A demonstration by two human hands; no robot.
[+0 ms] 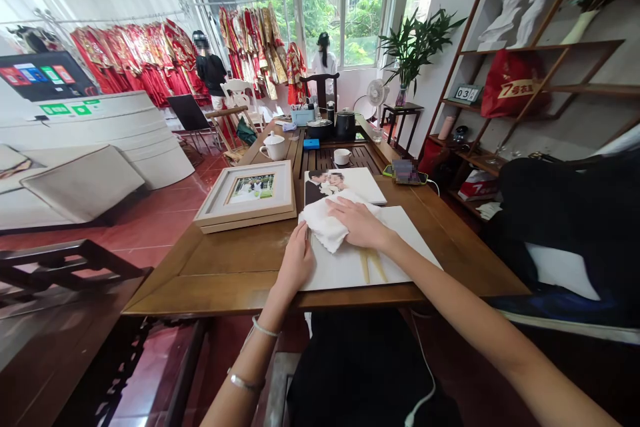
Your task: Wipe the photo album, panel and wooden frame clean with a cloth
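Observation:
A white photo panel [403, 237] lies on the wooden table near its front edge, with two tan leg shapes showing on its lower part. My right hand [358, 221] presses a crumpled white cloth [330, 238] against the panel, fingers over the cloth. At the panel's left edge, my left hand [299, 255] grips the side, its thumb uppermost and the other fingers partly hidden. The cloth covers the panel's upper part. Just beyond it lies another photo panel [364, 185] with a couple pictured on it. Left of both is a framed photo [253, 188] in a pale wooden frame.
A lidded white cup [273, 146], a small white bowl [342, 157] and a blue box [311, 144] stand farther back on the table [240, 273]. A phone [404, 172] with a cable lies at right. Two people are near the clothes racks and window.

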